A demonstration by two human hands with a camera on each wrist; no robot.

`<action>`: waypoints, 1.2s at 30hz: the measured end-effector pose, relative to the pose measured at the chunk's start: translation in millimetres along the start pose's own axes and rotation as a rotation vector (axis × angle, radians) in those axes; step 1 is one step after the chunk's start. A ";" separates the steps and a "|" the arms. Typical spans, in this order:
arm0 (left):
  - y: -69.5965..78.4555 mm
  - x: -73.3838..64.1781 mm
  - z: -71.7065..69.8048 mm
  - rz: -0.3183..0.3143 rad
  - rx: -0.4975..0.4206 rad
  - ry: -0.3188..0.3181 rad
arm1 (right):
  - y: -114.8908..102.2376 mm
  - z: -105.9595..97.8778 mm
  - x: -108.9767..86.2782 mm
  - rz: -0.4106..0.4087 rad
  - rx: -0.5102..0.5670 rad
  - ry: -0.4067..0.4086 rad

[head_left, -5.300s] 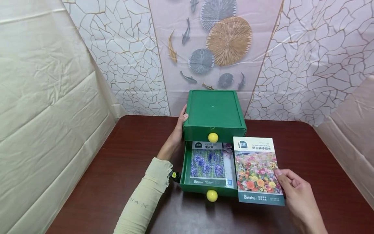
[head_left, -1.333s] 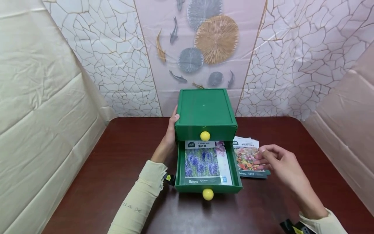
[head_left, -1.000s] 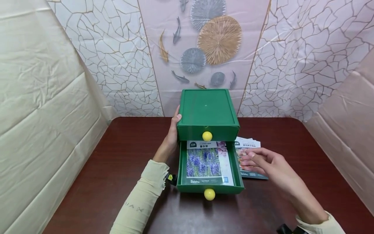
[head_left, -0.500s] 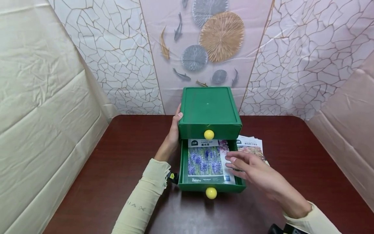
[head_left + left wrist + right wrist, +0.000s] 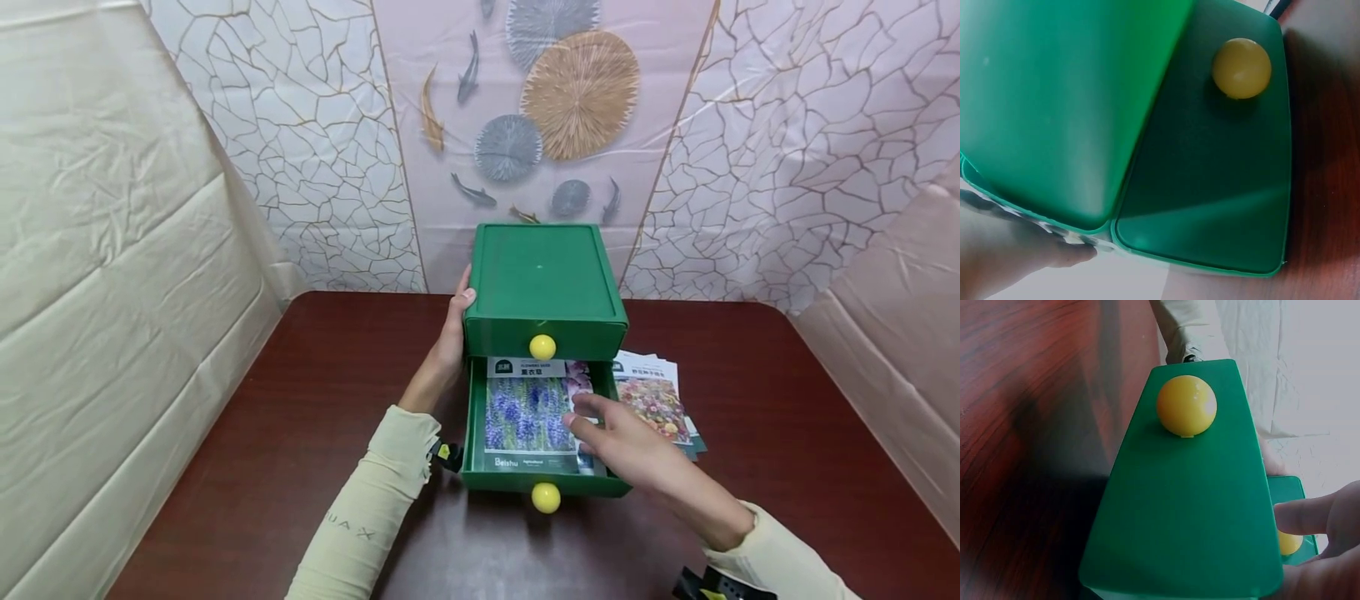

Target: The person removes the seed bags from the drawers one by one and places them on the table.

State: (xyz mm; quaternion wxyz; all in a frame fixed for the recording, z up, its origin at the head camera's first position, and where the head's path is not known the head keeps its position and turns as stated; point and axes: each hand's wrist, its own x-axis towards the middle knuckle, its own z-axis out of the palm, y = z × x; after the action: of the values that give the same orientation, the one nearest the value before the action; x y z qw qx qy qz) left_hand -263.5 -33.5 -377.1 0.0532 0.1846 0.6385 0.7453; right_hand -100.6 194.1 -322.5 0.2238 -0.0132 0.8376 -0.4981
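Observation:
A green two-drawer cabinet [image 5: 540, 275] stands on the table, its lower drawer [image 5: 506, 482] pulled out and its upper drawer closed. My left hand [image 5: 450, 333] rests against the cabinet's left side, thumb near the top edge; its other fingers are partly hidden. Inside the lower drawer lies a lavender seed packet [image 5: 525, 417], overlapping one with pink blossoms [image 5: 577, 375]. Over that drawer's right part reaches my right hand [image 5: 630, 442], thumb and index finger apart, lower fingers hidden. Whether it touches a packet I cannot tell. The right wrist view shows the drawer front [image 5: 1179, 506] beside the hand.
Right of the drawer, several seed packets lie stacked on the table, a wildflower packet [image 5: 651, 400] on top. Yellow ball knobs stick out from the upper drawer [image 5: 542, 347] and the lower drawer [image 5: 546, 498]. Patterned cloth [image 5: 337, 150] hangs behind the brown table [image 5: 315, 433].
Earlier my right hand held the wildflower packet beside the drawer; the packet now lies on the stack to the right. The hand has since moved left over the drawer. My left hand stays at the cabinet.

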 end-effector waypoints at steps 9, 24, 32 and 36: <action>0.0 2.2 5.4 -0.004 0.011 0.003 | 3.4 -0.1 4.0 -0.012 0.144 0.006; 1.1 2.9 2.6 0.005 0.017 0.013 | 1.3 6.2 19.5 0.013 0.372 0.004; 1.2 2.0 -1.3 0.000 0.019 0.023 | 0.5 14.8 26.9 0.017 0.333 0.028; 1.7 1.2 -2.4 -0.006 0.023 0.016 | -0.3 17.2 28.3 0.043 0.328 0.042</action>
State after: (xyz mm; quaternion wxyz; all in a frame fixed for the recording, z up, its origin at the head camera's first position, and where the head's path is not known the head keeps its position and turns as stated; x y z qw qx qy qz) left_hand -265.2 -35.7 -375.5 0.0480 0.1772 0.6480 0.7391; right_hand -119.4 172.8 -339.4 0.2159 0.0520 0.7498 -0.6233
